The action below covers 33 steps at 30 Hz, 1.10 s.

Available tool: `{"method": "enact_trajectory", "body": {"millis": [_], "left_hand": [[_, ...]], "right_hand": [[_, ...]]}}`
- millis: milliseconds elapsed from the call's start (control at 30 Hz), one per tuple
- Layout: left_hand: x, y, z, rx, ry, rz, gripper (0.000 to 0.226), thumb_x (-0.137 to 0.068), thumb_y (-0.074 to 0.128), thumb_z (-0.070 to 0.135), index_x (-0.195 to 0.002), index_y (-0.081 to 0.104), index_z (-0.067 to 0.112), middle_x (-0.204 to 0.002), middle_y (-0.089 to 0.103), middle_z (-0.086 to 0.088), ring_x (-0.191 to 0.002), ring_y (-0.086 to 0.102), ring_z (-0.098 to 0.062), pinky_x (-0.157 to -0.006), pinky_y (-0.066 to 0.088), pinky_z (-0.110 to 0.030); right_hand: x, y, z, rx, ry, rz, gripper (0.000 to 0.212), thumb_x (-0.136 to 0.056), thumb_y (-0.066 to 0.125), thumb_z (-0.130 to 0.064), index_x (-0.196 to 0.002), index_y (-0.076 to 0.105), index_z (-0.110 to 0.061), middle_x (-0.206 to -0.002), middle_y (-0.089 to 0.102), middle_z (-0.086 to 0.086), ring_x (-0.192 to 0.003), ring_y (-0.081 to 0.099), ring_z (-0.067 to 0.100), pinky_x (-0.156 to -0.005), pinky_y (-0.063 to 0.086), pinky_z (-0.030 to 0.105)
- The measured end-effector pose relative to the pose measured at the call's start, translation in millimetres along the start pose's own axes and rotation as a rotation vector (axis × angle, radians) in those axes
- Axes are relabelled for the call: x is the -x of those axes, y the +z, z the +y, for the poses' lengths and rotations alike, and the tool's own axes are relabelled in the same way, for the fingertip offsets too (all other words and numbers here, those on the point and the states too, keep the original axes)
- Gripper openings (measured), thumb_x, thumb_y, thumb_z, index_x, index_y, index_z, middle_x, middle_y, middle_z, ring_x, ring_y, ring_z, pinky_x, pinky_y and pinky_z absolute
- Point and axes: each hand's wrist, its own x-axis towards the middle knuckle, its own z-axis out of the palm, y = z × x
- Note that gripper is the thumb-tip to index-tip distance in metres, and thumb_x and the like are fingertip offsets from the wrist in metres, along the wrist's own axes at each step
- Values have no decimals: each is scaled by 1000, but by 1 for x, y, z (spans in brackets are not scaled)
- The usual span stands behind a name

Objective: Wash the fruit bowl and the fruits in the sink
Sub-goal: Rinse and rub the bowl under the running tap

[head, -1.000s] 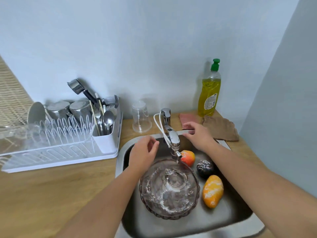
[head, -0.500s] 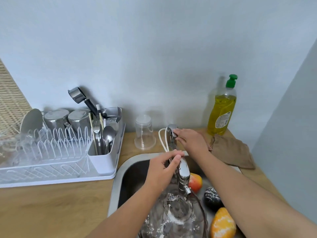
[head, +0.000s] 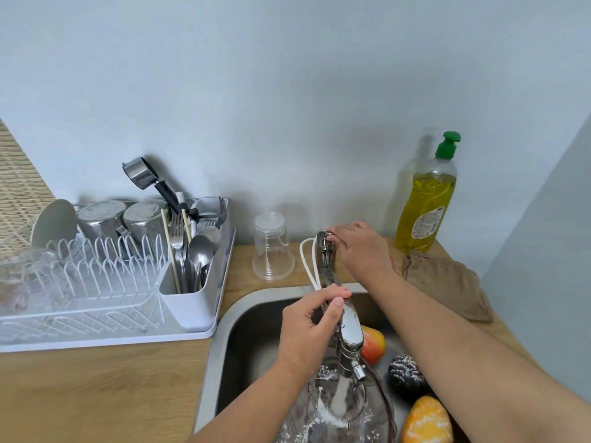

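Note:
A clear glass fruit bowl [head: 377,417], flecked with white foam, sits in the steel sink [head: 224,340] under the chrome tap [head: 348,330]. Water runs from the spout into it. My left hand [head: 310,334] grips the tap's spout arm. My right hand [head: 358,247] is closed on the tap's top handle [head: 324,239]. To the right of the bowl lie a red-yellow apple [head: 372,343], a dark foam-speckled fruit [head: 406,372] and an orange-yellow fruit [head: 427,422].
A white dish rack [head: 105,302] with cutlery, steel cups and a plate stands on the wooden counter at left. An upturned clear plastic cup [head: 271,247] is beside the tap. A yellow dish-soap bottle [head: 428,199] and a brown cloth [head: 447,282] lie at right.
My right hand moved from the sink's rim up onto the tap handle, my left hand took hold of the spout, and water now flows. The view tilted upward.

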Motion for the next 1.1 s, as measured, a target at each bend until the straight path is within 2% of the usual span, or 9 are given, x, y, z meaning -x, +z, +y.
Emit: {"method": "enact_trajectory", "body": {"millis": [167, 300, 400, 500, 600, 800, 900, 967, 1100], "left_hand": [[16, -6, 9, 14, -49, -10, 16, -85, 62, 29, -92, 76, 27, -101, 73, 19, -105, 64, 2, -95, 46, -17], [9, -10, 14, -48, -96, -74, 22, -92, 60, 18, -93, 74, 35, -104, 72, 18, -106, 62, 3, -100, 46, -25], [-1, -12, 17, -85, -98, -105, 20, -94, 57, 25, -104, 70, 37, -110, 70, 15, -107, 61, -1, -98, 47, -23], [6, -18, 16, -117, -87, 5, 21, -97, 52, 25, -114, 62, 31, -112, 65, 13, -104, 58, 3, -87, 43, -8], [31, -30, -3, -296, -138, 96, 17, -95, 54, 24, -112, 59, 26, -109, 61, 10, -103, 56, 1, -91, 45, -16], [77, -59, -65, -651, -598, -71, 40, -90, 61, 31, -127, 51, 24, -141, 35, -5, -121, 48, -21, -101, 40, -27], [93, -64, -76, -649, -785, -170, 53, -88, 63, 28, -137, 43, 26, -146, 23, -12, -107, 55, -26, -98, 47, -32], [101, -64, -79, -570, -852, -202, 60, -86, 65, 24, -140, 39, 28, -143, 33, -14, -97, 57, -24, -92, 49, -29], [113, -61, -82, -348, -964, -170, 70, -85, 70, 19, -144, 34, 33, -135, 52, -10, -105, 57, -25, -80, 54, -33]], "right_hand": [[6, -13, -15, -1, 135, -221, 32, -96, 46, -39, -121, 63, -29, -119, 67, -8, -107, 52, 20, -77, 46, 32], [7, -23, -11, -130, 242, -288, 37, -98, 44, -37, -133, 54, -30, -138, 55, -8, -122, 48, 22, -95, 41, 34], [20, -35, -4, -225, 321, -156, 38, -99, 46, -30, -135, 54, -22, -137, 56, 2, -126, 51, 23, -100, 41, 33], [60, -42, -7, -334, 411, -141, 35, -97, 49, -26, -130, 59, -19, -133, 59, 1, -125, 53, 18, -105, 38, 30], [120, -41, -15, -369, 549, -214, 33, -96, 52, -26, -127, 61, -19, -128, 64, 0, -119, 56, 18, -105, 42, 36], [215, -21, -27, -269, 643, -588, 47, -91, 58, -30, -136, 50, -18, -135, 57, 5, -124, 52, 25, -104, 41, 35], [240, -13, -27, -171, 691, -722, 62, -88, 59, -32, -143, 38, -13, -144, 46, 9, -130, 45, 31, -108, 36, 40], [245, -13, -29, -125, 703, -752, 67, -86, 60, -29, -145, 32, -12, -144, 45, 13, -129, 44, 34, -108, 36, 41], [244, -12, -30, -59, 759, -765, 70, -89, 56, -23, -148, 21, -11, -142, 41, 19, -128, 41, 38, -105, 35, 41]]}}
